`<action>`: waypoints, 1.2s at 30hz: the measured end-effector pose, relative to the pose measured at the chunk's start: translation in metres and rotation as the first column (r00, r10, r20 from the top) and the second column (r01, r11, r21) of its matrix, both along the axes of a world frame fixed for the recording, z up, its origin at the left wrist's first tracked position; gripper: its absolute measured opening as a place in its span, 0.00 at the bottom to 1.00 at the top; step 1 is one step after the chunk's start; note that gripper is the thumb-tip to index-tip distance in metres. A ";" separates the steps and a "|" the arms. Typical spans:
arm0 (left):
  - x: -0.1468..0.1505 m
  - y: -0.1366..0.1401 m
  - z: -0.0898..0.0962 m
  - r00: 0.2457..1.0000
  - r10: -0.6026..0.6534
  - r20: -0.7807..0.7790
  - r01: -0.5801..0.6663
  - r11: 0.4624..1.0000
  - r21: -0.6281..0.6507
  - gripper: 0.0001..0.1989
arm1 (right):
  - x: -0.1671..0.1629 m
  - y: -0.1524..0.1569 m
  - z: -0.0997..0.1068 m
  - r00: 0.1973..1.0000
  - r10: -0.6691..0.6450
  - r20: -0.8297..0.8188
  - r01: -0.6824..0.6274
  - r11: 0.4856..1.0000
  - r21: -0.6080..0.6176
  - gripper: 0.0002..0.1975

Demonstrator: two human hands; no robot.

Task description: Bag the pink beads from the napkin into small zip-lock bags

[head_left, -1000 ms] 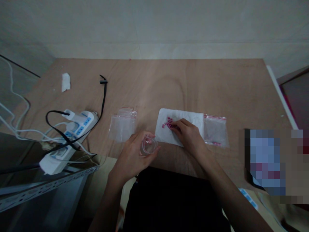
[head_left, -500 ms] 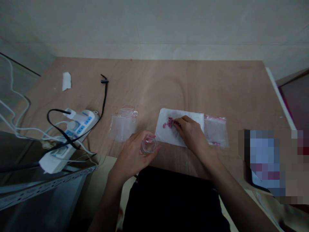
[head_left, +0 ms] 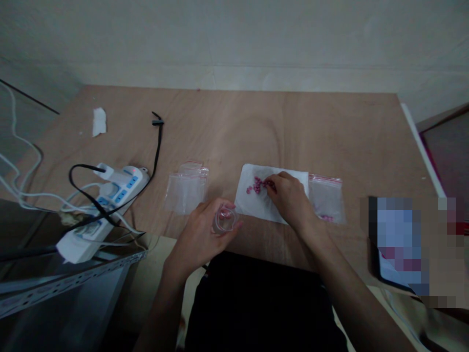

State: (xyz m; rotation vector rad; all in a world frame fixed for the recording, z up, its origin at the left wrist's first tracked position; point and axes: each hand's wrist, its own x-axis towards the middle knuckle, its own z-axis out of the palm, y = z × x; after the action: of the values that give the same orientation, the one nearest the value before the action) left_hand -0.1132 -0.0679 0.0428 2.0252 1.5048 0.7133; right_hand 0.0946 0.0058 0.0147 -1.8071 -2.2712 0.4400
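Note:
My left hand (head_left: 201,227) curls around a small clear round container (head_left: 224,219), its open mouth tilted toward me and some pink inside. A white sheet (head_left: 244,205), which looks like tissue or paper, lies flat on the table. On it is a small pile of pink beads or bead-like pieces (head_left: 257,185), several of them loose at the pile's left. My right hand (head_left: 289,198) reaches over the sheet, thumb and fingers pinched on pink beads at the pile's right edge. How many are between the fingertips is hidden.
Clear zip bags (head_left: 187,189) lie left of the sheet. Another zip bag (head_left: 326,198), with pink pieces at its bottom, lies to the right. A white power strip (head_left: 120,193) with cables sits at left, a paper scrap (head_left: 99,122) behind it. A blurred-out device (head_left: 395,244) lies far right.
My right hand has shifted very slightly, its fingertips still at the bead pile. My left hand keeps the clear container in nearly the same place. The view has moved a little.

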 end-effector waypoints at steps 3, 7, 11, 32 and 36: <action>0.000 0.000 0.000 1.000 0.004 -0.004 -0.004 1.000 0.011 0.12 | -0.003 0.000 0.003 0.999 -0.025 0.029 0.025 1.000 -0.008 0.12; -0.001 -0.001 -0.001 1.000 0.006 0.001 -0.006 1.000 0.017 0.12 | -0.008 -0.001 0.006 0.996 -0.070 0.060 0.071 0.997 -0.009 0.11; 0.000 0.000 0.000 1.000 0.011 0.003 -0.011 1.000 0.000 0.12 | -0.010 -0.002 0.007 0.991 -0.114 0.072 0.114 0.993 0.002 0.12; 0.049 0.017 0.003 0.957 0.036 0.287 -0.048 0.998 0.033 0.17 | -0.010 -0.046 0.096 0.851 0.346 -0.394 -0.329 0.938 0.112 0.06; 0.054 0.016 0.002 0.938 0.034 0.344 -0.047 0.998 0.031 0.18 | -0.008 -0.045 0.093 0.852 0.420 -0.312 -0.404 0.907 0.117 0.07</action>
State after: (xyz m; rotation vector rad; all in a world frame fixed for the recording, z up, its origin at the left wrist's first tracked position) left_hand -0.0591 -0.0522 0.0450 1.7847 1.3376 1.0597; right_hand 0.0864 -0.0393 0.1079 -1.1038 -2.3845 0.6948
